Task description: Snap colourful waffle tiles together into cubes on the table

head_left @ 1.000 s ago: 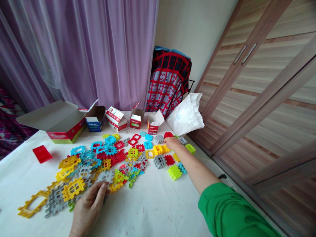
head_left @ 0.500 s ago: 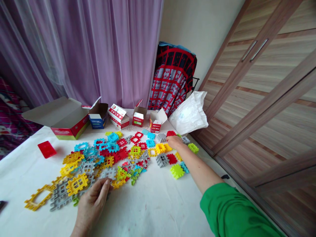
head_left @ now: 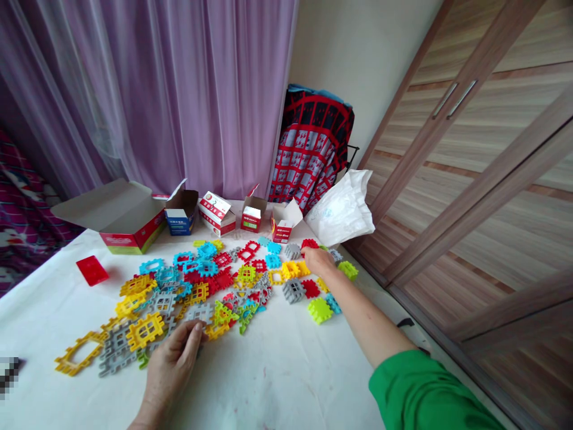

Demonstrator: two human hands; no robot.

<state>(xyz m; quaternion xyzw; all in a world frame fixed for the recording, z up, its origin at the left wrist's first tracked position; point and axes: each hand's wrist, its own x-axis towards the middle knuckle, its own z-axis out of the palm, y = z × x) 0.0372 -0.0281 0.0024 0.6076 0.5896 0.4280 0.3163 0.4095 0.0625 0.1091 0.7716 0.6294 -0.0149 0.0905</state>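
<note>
My left hand [head_left: 175,358] is closed in a pinch at the near edge of a pile of plastic interlocking building blocks. What sits between its thumb and fingers is mostly hidden; a grey lattice block [head_left: 199,312] lies just beyond the fingertips. Farther off to the right, my right hand [head_left: 319,261] has its fingers closed at a red building block [head_left: 309,243], which the hand partly covers. Around it lie a yellow block [head_left: 292,269], a grey windowed block [head_left: 294,290] and a lime block [head_left: 320,310].
Several opened cardboard boxes stand along the back, among them a red-and-green box [head_left: 134,239] and a blue box [head_left: 179,224]. A white bag [head_left: 342,209] rests at the back right. A red plastic piece [head_left: 92,270] lies at the left on the white-covered table [head_left: 277,382].
The view has shifted slightly, so the pile sits a little farther right. Both hands keep nearly the same places among the blocks, and no block has plainly moved.
</note>
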